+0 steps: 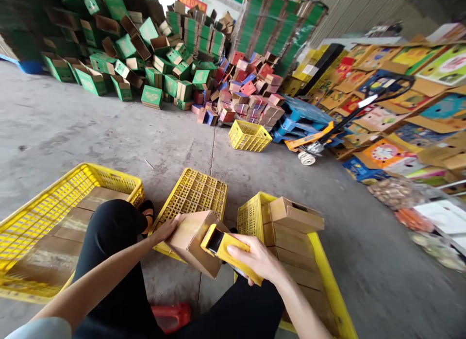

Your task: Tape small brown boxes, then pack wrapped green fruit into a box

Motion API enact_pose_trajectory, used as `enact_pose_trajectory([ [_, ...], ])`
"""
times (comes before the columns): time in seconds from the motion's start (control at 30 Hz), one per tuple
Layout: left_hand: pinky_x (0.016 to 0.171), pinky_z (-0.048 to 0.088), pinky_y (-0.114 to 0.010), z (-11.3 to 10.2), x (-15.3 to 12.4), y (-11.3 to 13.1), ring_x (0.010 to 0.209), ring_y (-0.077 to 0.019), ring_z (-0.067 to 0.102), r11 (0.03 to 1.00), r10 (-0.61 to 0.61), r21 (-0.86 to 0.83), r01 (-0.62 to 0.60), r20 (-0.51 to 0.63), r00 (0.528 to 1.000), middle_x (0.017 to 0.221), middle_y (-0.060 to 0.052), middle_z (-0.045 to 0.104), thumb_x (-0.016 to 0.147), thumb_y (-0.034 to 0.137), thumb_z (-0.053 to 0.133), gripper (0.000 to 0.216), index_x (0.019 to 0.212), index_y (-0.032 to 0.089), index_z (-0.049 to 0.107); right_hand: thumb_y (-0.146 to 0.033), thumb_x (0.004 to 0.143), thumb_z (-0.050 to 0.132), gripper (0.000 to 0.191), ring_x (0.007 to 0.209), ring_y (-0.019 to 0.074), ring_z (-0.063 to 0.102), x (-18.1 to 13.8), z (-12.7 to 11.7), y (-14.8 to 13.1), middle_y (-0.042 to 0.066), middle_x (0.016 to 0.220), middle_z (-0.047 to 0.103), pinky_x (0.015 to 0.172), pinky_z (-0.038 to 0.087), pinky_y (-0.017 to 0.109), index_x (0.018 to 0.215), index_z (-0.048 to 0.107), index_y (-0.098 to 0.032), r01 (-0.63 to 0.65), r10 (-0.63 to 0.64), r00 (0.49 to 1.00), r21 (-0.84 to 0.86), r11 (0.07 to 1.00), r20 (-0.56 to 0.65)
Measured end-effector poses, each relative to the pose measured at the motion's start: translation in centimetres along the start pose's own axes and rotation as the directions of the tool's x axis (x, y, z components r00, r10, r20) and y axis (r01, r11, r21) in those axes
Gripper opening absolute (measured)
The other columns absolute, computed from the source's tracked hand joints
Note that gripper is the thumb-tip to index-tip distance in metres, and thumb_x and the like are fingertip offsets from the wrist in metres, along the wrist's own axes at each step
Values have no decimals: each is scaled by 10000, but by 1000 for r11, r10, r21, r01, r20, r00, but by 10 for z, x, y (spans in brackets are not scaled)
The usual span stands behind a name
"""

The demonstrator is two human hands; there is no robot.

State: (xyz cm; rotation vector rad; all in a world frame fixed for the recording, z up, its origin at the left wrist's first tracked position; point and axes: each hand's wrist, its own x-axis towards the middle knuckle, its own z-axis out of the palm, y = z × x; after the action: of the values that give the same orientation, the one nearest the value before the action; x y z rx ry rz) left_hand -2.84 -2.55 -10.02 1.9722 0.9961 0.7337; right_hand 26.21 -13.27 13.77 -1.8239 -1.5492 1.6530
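Note:
A small brown cardboard box point(192, 242) rests over my knees, its top shiny with tape. My left hand point(166, 229) lies against the box's left side with fingers stretched along it, steadying it. My right hand point(255, 259) is wrapped round a yellow tape dispenser point(224, 246) whose head presses on the box's right edge. Both forearms reach in from the bottom of the view.
A yellow crate point(327, 276) at my right holds stacked brown boxes point(294, 217). Another yellow crate point(120, 181) at my left holds taped boxes. An upturned yellow crate point(194, 191) lies ahead. Piles of green and red cartons, a pallet jack point(313, 147) and flat printed cartons ring the concrete floor.

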Motion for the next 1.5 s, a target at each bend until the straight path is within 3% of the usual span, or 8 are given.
enact_pose_trajectory([
  [0.13, 1243, 391, -517, -36, 8, 31, 1511, -293, 450, 996, -87, -32, 85, -70, 994, 1599, -157, 514, 1083, 591, 42, 778, 1631, 161, 390, -638, 917, 669, 693, 466, 109, 621, 14, 6, -2, 2, 774, 721, 388, 490, 174, 1449, 591, -201, 36, -37, 999, 17, 999, 35],
  [0.23, 1305, 274, -495, -69, 1, 72, 1585, -287, 304, 976, 205, -78, -201, 46, 978, 1715, -74, 339, 1092, 608, 158, 687, 1655, 263, 346, -637, 931, 655, 677, 470, 109, 617, 21, 8, -7, -1, 777, 713, 397, 510, 188, 1450, 591, -207, 75, -76, 996, 17, 997, 55],
  [0.33, 1315, 240, -515, -89, -11, 100, 1603, -331, 243, 869, 472, 29, -493, 248, 846, 1741, -87, 267, 1061, 674, 286, 746, 1689, 273, 238, -632, 933, 656, 670, 484, 110, 623, 26, 9, -11, 3, 788, 709, 403, 513, 185, 1449, 585, -212, 80, -81, 995, 27, 996, 57],
  [0.4, 1316, 229, -513, -92, -15, 105, 1602, -353, 234, 803, 529, 112, -586, 320, 786, 1738, -137, 258, 1038, 698, 351, 844, 1706, 227, 140, -640, 921, 666, 672, 506, 116, 643, 29, 9, -12, 3, 793, 707, 413, 514, 179, 1434, 587, -212, 62, -64, 996, 35, 997, 63],
  [0.53, 1301, 249, -522, -85, -13, 91, 1588, -370, 274, 734, 569, 205, -647, 332, 752, 1716, -202, 281, 1018, 712, 407, 941, 1708, 187, 41, -668, 895, 677, 645, 550, 135, 681, 37, 12, -13, 5, 816, 713, 439, 524, 183, 1349, 618, -214, 40, -45, 994, 57, 998, 96],
  [0.93, 1244, 308, -493, -67, -6, 61, 1472, -320, 487, 773, 549, 252, -582, 194, 813, 1562, -127, 566, 1094, 536, 315, 630, 1663, 267, 302, -653, 923, 659, 582, 520, 141, 666, 44, 14, -19, -9, 749, 676, 449, 550, 212, 1333, 623, -241, 36, -48, 988, 86, 996, 144],
  [1.27, 1202, 354, -483, -66, -8, 41, 1453, -294, 512, 802, 520, 275, -531, 116, 846, 1534, -116, 598, 1098, 528, 308, 568, 1578, 272, 473, -709, 907, 643, 623, 482, 138, 668, 36, 10, -10, -24, 720, 671, 425, 531, 194, 1267, 627, -201, 0, -8, 990, 62, 998, 139],
  [1.5, 1202, 356, -481, -74, -9, 47, 1447, -302, 512, 788, 534, 288, -545, 121, 837, 1552, -108, 580, 1103, 524, 341, 561, 1603, 292, 444, -691, 895, 664, 593, 483, 125, 664, 38, 10, -12, -24, 728, 677, 423, 534, 183, 1228, 647, -200, 15, -21, 992, 49, 999, 122],
])
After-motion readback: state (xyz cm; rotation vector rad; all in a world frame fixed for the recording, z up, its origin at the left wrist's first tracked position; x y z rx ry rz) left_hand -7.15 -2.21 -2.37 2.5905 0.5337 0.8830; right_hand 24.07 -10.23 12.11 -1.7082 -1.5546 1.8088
